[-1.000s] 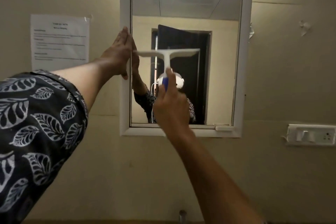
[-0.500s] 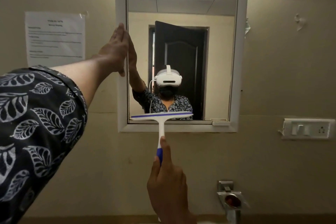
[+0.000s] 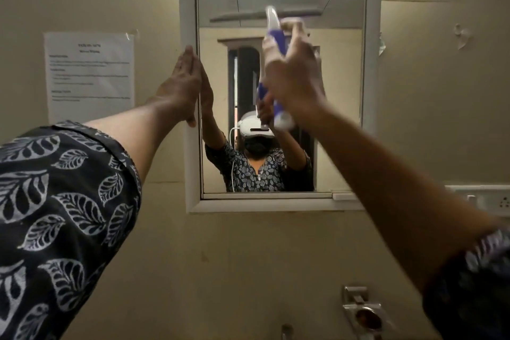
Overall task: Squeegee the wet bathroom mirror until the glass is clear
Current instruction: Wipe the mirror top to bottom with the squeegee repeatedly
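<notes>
The white-framed mirror (image 3: 339, 107) hangs on the beige wall straight ahead. My right hand (image 3: 295, 77) grips the blue-and-white handle of the squeegee (image 3: 271, 23), raised high over the glass. Its blade lies blurred and roughly level across the upper part of the mirror. My left hand (image 3: 180, 85) presses flat, fingers straight, against the left side of the mirror frame (image 3: 190, 160). The glass reflects my arms, a person wearing a headset, and a dark door.
A printed paper notice (image 3: 89, 74) is taped to the wall left of the mirror. A white switch and socket plate (image 3: 494, 200) sits at the right. A chrome fitting (image 3: 361, 312) and a tap top (image 3: 287, 331) lie below.
My right hand pulled the squeegee down to the mirror's bottom edge, then swung it back up to the top part of the glass. My left hand stayed on the frame.
</notes>
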Available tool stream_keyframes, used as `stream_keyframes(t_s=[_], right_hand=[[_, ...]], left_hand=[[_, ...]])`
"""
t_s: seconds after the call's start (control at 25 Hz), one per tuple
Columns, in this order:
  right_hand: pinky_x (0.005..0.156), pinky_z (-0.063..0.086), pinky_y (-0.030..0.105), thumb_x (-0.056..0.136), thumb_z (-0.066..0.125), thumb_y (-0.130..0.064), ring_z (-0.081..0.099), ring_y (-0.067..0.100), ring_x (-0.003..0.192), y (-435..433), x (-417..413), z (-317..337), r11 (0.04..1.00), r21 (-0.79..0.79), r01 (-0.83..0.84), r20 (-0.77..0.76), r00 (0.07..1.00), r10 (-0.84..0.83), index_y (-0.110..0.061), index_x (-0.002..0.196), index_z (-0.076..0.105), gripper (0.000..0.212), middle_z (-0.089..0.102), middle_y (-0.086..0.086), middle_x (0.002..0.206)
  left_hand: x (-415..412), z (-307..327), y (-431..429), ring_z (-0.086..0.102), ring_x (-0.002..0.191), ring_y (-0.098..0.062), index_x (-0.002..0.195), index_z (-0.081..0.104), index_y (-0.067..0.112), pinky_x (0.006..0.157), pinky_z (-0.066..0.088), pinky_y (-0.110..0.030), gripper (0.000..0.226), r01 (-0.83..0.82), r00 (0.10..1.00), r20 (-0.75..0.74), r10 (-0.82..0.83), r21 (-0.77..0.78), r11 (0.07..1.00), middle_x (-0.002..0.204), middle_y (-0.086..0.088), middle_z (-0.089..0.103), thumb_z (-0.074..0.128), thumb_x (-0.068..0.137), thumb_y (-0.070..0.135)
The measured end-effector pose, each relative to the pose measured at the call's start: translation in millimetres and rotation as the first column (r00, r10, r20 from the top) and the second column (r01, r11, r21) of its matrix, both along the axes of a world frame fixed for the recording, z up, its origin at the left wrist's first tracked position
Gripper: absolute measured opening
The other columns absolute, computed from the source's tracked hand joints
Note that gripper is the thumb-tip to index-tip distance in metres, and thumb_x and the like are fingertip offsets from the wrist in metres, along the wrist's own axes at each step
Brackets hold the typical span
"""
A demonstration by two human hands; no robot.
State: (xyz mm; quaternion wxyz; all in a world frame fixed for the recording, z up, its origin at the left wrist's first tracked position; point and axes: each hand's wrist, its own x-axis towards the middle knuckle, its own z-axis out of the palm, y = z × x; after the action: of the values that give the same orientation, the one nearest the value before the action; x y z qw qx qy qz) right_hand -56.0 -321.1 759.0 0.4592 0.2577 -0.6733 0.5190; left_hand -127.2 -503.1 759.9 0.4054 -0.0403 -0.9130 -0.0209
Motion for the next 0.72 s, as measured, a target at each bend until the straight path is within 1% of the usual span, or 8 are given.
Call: stream_keyframes(t_s=[0.08, 0.16, 0.28, 0.36, 0.44, 0.52, 0.56, 0.72], right_hand=[[0.039, 0.041, 0.015, 0.099, 0.037, -0.014, 0.052, 0.009, 0.049, -2, -12, 45, 0.999, -0.031, -0.038, -0.005, 0.999, 0.038, -0.009, 0.122, 0.041, 0.024, 0.051, 0.006, 0.079], [0.045, 0.046, 0.022, 0.098, 0.034, -0.012, 0.053, 0.013, 0.056, -9, -22, 72, 0.994, -0.054, -0.094, -0.004, 0.996, 0.094, -0.010, 0.120, 0.042, 0.023, 0.051, 0.007, 0.080], [0.053, 0.053, 0.027, 0.097, 0.032, -0.010, 0.059, 0.021, 0.070, -21, -34, 87, 0.998, -0.059, -0.030, -0.051, 0.998, 0.027, -0.015, 0.128, 0.042, 0.032, 0.055, 0.012, 0.097], [0.055, 0.055, 0.028, 0.098, 0.032, -0.008, 0.059, 0.021, 0.071, -27, -40, 88, 0.999, -0.042, -0.028, -0.059, 0.998, 0.026, -0.017, 0.135, 0.037, 0.039, 0.053, 0.012, 0.104], [0.055, 0.054, 0.025, 0.098, 0.032, -0.007, 0.058, 0.019, 0.070, -29, -44, 86, 0.999, 0.041, -0.022, -0.014, 1.000, 0.023, -0.020, 0.141, 0.028, 0.045, 0.048, 0.011, 0.103], [0.044, 0.049, 0.014, 0.097, 0.033, -0.005, 0.054, 0.013, 0.065, -28, -46, 76, 0.989, 0.147, 0.006, 0.037, 0.999, -0.012, -0.021, 0.144, 0.020, 0.051, 0.045, 0.010, 0.099], [0.044, 0.047, 0.013, 0.097, 0.033, -0.005, 0.052, 0.012, 0.063, -27, -48, 66, 0.981, 0.193, 0.027, 0.050, 0.998, -0.037, -0.023, 0.145, 0.018, 0.053, 0.046, 0.009, 0.096], [0.052, 0.050, 0.026, 0.101, 0.030, -0.020, 0.057, 0.015, 0.058, -21, -48, 1, 0.956, 0.253, 0.149, 0.082, 0.981, -0.175, -0.033, 0.143, 0.016, 0.046, 0.056, 0.009, 0.082]], left_hand=[[-1, 0, 1, -0.014, 0.146, -0.025, 0.151, -0.012, 0.007, 0.119, 0.014, -0.035, 0.124, -0.014, 1.000, -0.006, 0.014, -0.002, 1.000, 0.157, -0.005, -0.022, 0.076, 0.065, -0.009], [-1, 0, 2, -0.013, 0.146, -0.025, 0.150, -0.013, 0.007, 0.120, 0.017, -0.036, 0.123, -0.023, 1.000, -0.012, 0.023, -0.011, 1.000, 0.157, -0.005, -0.022, 0.075, 0.066, -0.009], [-1, 1, 2, -0.013, 0.146, -0.025, 0.151, -0.013, 0.006, 0.119, 0.019, -0.036, 0.122, -0.031, 0.999, -0.010, 0.031, -0.011, 0.999, 0.157, -0.005, -0.022, 0.075, 0.067, -0.009], [-2, 1, 3, -0.014, 0.146, -0.025, 0.150, -0.013, 0.006, 0.119, 0.017, -0.036, 0.122, -0.038, 0.999, -0.011, 0.038, -0.008, 0.999, 0.157, -0.005, -0.022, 0.075, 0.067, -0.009], [-3, 1, 3, -0.013, 0.146, -0.025, 0.150, -0.013, 0.007, 0.119, 0.019, -0.036, 0.121, -0.038, 0.999, -0.017, 0.037, -0.008, 0.999, 0.157, -0.005, -0.022, 0.074, 0.068, -0.009], [-4, 0, 3, -0.011, 0.147, -0.025, 0.150, -0.013, 0.007, 0.119, 0.021, -0.035, 0.121, -0.029, 0.999, -0.026, 0.028, -0.004, 1.000, 0.158, -0.005, -0.021, 0.075, 0.068, -0.009], [-4, 0, 2, -0.011, 0.147, -0.025, 0.150, -0.013, 0.007, 0.118, 0.019, -0.035, 0.122, -0.022, 0.999, -0.028, 0.022, -0.002, 1.000, 0.158, -0.005, -0.020, 0.075, 0.067, -0.009], [-3, 0, 1, -0.012, 0.147, -0.023, 0.150, -0.012, 0.006, 0.118, 0.011, -0.034, 0.124, -0.018, 0.999, -0.032, 0.018, -0.008, 1.000, 0.158, -0.006, -0.019, 0.077, 0.065, -0.008]])
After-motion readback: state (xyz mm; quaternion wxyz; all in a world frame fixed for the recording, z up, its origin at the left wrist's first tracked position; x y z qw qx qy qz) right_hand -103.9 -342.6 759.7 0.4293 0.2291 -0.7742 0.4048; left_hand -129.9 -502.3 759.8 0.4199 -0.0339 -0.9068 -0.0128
